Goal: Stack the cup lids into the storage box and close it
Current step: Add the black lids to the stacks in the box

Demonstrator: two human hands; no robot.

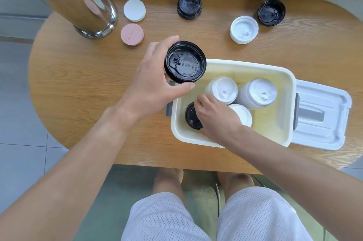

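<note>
My left hand [155,76] grips a stack of black cup lids [185,62] just above the near-left corner of the cream storage box [282,76]. Inside the box my right hand [214,115] reaches down, fingers curled onto a black lid stack [191,117] at the near-left. Three white lid stacks [222,89] [259,92] [242,114] stand in the box too. The box's white cover [322,117] lies on the table to its right. Loose on the table are two black lid stacks [189,6] [271,12] and one white stack [244,29].
A tall steel canister [78,5] of dark utensils stands at the far left. Beside it lie a white disc stack [134,10] and a pink disc stack [132,34]. The oval wooden table [88,87] ends close to my knees.
</note>
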